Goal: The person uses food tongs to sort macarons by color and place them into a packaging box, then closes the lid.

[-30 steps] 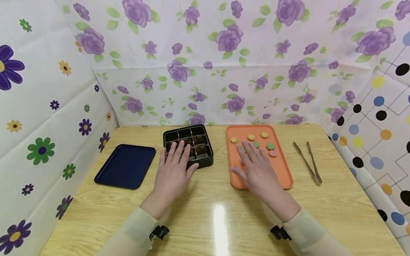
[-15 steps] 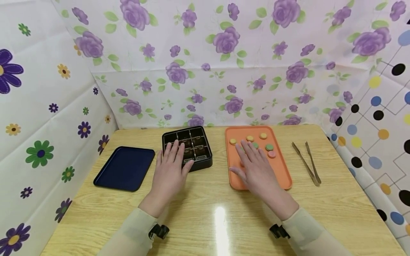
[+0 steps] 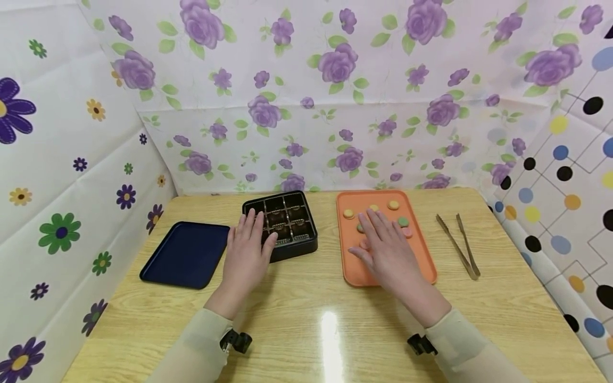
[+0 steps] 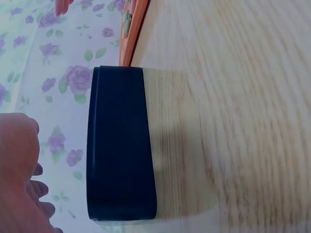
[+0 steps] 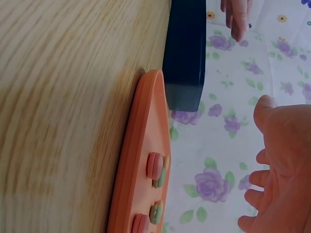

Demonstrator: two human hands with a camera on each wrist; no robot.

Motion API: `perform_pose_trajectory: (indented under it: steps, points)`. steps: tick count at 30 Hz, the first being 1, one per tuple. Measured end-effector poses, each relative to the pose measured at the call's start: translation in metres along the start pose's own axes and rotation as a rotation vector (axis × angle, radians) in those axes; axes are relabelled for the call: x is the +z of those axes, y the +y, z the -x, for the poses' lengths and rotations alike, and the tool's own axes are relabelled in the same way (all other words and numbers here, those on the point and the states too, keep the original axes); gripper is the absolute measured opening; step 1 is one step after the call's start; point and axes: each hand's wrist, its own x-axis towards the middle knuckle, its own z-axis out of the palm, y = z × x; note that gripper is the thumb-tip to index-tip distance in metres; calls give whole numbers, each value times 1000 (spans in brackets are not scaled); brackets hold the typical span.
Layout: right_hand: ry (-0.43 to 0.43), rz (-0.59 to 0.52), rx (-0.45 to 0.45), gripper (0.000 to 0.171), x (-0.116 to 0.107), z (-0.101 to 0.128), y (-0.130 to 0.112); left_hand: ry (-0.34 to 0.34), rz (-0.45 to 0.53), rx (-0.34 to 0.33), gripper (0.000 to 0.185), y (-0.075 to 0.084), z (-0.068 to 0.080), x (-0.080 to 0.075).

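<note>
In the head view my left hand point(image 3: 246, 260) hovers palm down with straight fingers over the left corner of a black box point(image 3: 294, 251) divided into small compartments. In the left wrist view, a gap separates the hand point(image 4: 19, 170) from the box point(image 4: 121, 145). My right hand point(image 3: 394, 258), its fingers spread, is held above an orange tray point(image 3: 354, 274) of macarons, hiding some of them. A yellow macaron point(image 3: 394, 205), a green macaron point(image 3: 403, 221) and a pink macaron point(image 3: 407, 232) show around it. In the right wrist view the right hand point(image 5: 286, 160) holds nothing.
Left of the box lies a shallow dark blue tray point(image 3: 187, 255). Metal tongs point(image 3: 461, 256) rest spread apart to the right of the orange tray. Floral cloth point(image 3: 311, 127) hangs behind the wooden table point(image 3: 287, 319), and patterned cloths hang at both sides.
My left hand has drifted left, uncovering more of the box's compartments. My right hand has shifted slightly right over the tray. The objects stay in place.
</note>
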Motion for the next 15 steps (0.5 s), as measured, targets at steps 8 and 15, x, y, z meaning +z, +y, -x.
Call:
perform_pose_trajectory:
  steps: [8, 15]
  points:
    - [3, 18, 20, 87, -5, 4, 9, 11, 112, -63, 71, -9, -7, 5]
    - [-23, -12, 71, 88, -10, 8, 16, -25, 217, -120, 71, -12, -14, 5]
